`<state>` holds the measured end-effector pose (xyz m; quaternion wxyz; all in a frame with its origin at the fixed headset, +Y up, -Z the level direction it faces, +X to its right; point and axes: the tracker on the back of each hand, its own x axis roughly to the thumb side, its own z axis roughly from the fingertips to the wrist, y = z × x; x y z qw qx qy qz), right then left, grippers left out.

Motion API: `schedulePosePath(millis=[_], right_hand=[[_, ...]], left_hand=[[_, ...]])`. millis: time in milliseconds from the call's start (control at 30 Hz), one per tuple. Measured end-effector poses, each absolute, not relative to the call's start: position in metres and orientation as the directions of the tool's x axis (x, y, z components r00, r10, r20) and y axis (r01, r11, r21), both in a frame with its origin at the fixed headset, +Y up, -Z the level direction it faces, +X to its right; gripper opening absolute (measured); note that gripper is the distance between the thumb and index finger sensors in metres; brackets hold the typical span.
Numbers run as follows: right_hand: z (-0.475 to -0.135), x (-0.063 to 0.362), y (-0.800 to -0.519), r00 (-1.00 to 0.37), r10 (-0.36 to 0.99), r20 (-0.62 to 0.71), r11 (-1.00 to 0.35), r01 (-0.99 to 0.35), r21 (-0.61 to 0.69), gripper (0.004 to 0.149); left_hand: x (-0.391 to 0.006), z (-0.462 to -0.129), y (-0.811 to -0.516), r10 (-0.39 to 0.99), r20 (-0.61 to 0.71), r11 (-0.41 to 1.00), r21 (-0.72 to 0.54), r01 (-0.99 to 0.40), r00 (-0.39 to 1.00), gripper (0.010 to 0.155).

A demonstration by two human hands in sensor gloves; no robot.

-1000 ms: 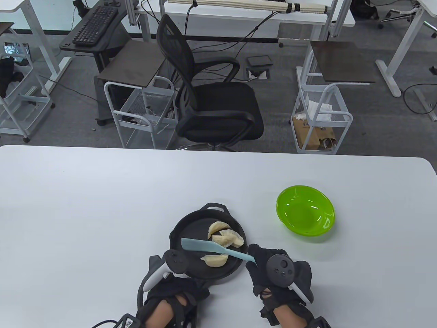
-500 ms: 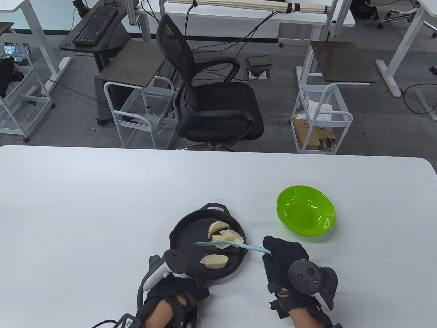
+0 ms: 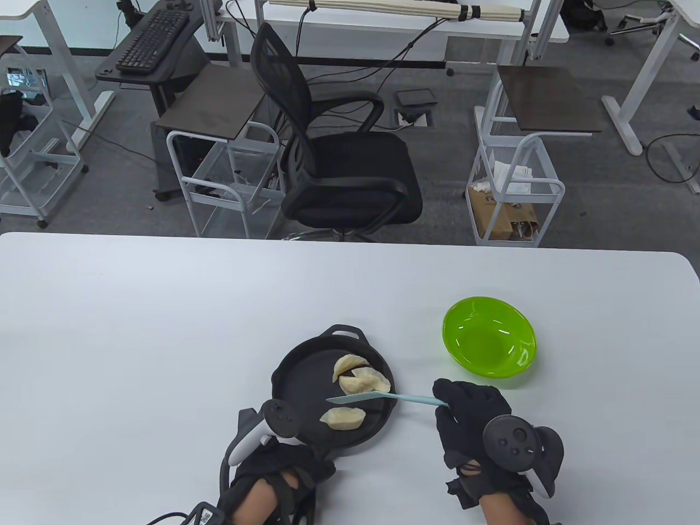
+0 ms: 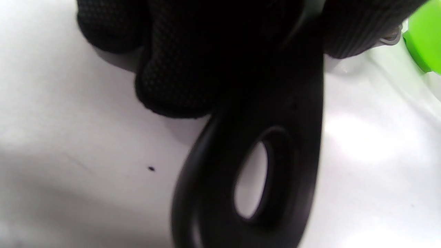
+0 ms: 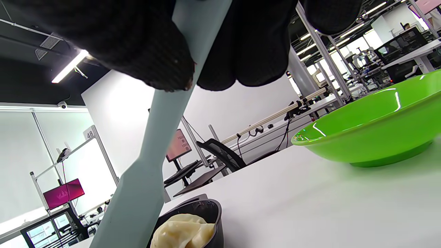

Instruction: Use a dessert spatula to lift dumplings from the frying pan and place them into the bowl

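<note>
A black frying pan (image 3: 298, 377) sits near the table's front edge and holds several pale dumplings (image 3: 361, 378); one lies apart (image 3: 343, 418) near the pan's front. My left hand (image 3: 273, 470) grips the pan's handle (image 4: 255, 165). My right hand (image 3: 473, 418), to the right of the pan, holds the light blue dessert spatula (image 3: 383, 397) by its handle. The spatula blade lies across the pan between the dumpling cluster and the single one. The green bowl (image 3: 488, 342) stands empty to the right of the pan, beyond my right hand. In the right wrist view the spatula (image 5: 151, 148) runs down toward a dumpling (image 5: 182, 231).
The white table (image 3: 164, 328) stretches wide to the left and behind the pan. Beyond its far edge stand a black office chair (image 3: 333, 158), wire carts and desks.
My right hand has drawn back to the right and slightly toward me, pulling the spatula with it so the blade now covers less of the pan. The left hand and pan have stayed put.
</note>
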<state>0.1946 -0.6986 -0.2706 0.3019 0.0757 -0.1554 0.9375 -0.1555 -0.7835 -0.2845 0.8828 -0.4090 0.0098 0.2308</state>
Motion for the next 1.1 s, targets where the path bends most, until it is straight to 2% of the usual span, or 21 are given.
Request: schedulePosePath(millis=[367, 600, 733, 867, 1000, 1100], right_hand=[[-0.274, 0.200, -0.702, -0.809, 0.549, 0.209, -0.775, -0.587, -0.234, 0.040], [-0.280, 0.201, -0.712, -0.798, 0.573, 0.187, -0.780, -0.601, -0.176, 0.040], [-0.285, 0.196, -0.722, -0.733, 0.655, 0.183, -0.736, -0.674, -0.063, 0.039], [-0.289, 0.188, -0.730, -0.723, 0.671, 0.164, -0.735, -0.677, 0.027, 0.039], [-0.294, 0.174, -0.749, -0.675, 0.728, 0.118, -0.684, -0.707, 0.180, 0.040], [-0.298, 0.167, -0.761, -0.654, 0.753, 0.068, -0.651, -0.728, 0.214, 0.041]], left_hand=[[-0.155, -0.285, -0.784, 0.399, -0.206, 0.559, -0.718, -0.416, 0.893, 0.065], [-0.155, -0.285, -0.784, 0.399, -0.206, 0.559, -0.718, -0.416, 0.893, 0.065], [-0.156, -0.285, -0.784, 0.403, -0.201, 0.558, -0.719, -0.414, 0.893, 0.065], [-0.156, -0.285, -0.784, 0.404, -0.198, 0.557, -0.721, -0.412, 0.893, 0.065], [-0.156, -0.285, -0.784, 0.406, -0.193, 0.557, -0.722, -0.409, 0.893, 0.064], [-0.156, -0.286, -0.784, 0.409, -0.193, 0.554, -0.724, -0.410, 0.892, 0.064]])
